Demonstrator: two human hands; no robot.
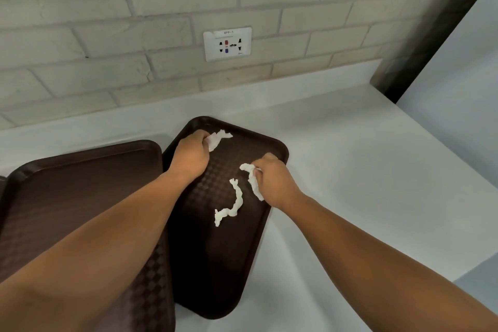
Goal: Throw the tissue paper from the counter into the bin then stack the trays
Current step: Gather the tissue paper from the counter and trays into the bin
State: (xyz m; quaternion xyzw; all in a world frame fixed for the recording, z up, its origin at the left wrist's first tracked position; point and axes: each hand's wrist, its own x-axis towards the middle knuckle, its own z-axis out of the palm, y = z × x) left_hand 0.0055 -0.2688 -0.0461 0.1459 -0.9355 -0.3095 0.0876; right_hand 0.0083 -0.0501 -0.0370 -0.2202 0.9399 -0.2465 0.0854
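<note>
Tissue strip [232,205], loose and twisted, lies on the floor of the right tray [215,272], nearest me and touched by neither hand. This dark brown tray sits at a slant on the white counter [350,170]. Beside it, under my left forearm, is the left tray [80,191], the same brown; their long sides touch, and I cannot tell which edge rides over the other. Just past the loose strip, my right hand [272,180] has its fingers curled round a second strip [252,180], whose white ends stick out above and below my fist. Farther on, near the right tray's far corner, my left hand [190,155] grips a third piece [218,139], which juts out to the right of my knuckles. Beyond the counter rises a pale brick wall [107,35] with a white socket [227,44] set in it, and a dark post [431,21] slants up at the right
</note>
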